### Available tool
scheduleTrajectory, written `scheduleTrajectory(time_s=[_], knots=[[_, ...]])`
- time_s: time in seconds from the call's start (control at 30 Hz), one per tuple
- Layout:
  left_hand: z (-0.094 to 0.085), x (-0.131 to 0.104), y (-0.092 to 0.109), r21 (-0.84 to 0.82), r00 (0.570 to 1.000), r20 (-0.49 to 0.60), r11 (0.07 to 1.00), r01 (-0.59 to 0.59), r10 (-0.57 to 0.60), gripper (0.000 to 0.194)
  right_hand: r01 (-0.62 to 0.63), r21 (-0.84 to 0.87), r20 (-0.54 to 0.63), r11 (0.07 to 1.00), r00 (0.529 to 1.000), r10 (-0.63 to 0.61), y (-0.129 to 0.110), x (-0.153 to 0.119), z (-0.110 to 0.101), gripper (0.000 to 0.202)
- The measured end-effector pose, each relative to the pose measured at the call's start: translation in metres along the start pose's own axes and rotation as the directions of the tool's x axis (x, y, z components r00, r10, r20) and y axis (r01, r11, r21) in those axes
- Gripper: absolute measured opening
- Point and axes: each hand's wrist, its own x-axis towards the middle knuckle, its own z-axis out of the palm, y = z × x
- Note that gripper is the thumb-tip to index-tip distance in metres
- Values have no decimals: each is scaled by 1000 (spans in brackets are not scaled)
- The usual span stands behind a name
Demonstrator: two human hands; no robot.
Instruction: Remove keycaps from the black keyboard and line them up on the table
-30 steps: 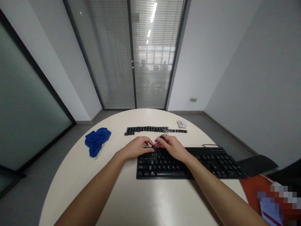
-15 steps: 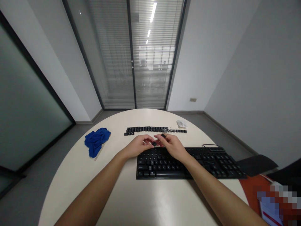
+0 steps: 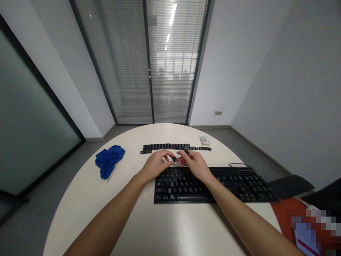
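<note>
Keycap (image 3: 174, 159), small and black, sits between the person's two hands, just past the far edge of the keyboard (image 3: 193, 196) as seen from above; its height over the table (image 3: 157, 227) cannot be told. Directions here are read from that keycap, with 12 o'clock pointing away from the person.

The left hand (image 3: 157, 164), at 8 o'clock, is pinched narrow, thumb and fingertips closed on the keycap. The right hand (image 3: 196, 164), at 3 o'clock, has its fingers drawn together around a wire tool (image 3: 187, 152) with a dark handle and thin prongs pointing to 2 o'clock. Its fingertips are close to the keycap; whether they touch it cannot be told.

The keyboard spreads from 7 o'clock round to 4 o'clock, partly under the right hand and forearm, its space bar along the near edge and its cable (image 3: 239, 164) looped behind. A line of loose keycaps (image 3: 166, 146) runs from 10 o'clock to 1 o'clock, with a short second row at its left end. At 2 o'clock lies a small whitish packet (image 3: 205, 140). Well apart at 9 o'clock is a crumpled blue cloth (image 3: 109, 160), a thin pale strip (image 3: 112, 173) along its near right side.
</note>
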Motion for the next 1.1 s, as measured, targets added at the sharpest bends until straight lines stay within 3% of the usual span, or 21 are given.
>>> scheduleTrajectory(time_s=[0.57, 1.1], knots=[[2, -3, 2, 142, 995, -43, 986, -88, 95, 18, 18, -20, -26, 1000, 1000, -18, 0, -1, 2, 49], [-4, -3, 0, 31, 990, 84, 993, -112, 109, 14, 37, -29, 27, 999, 999, -36, 4, -1, 3, 46]])
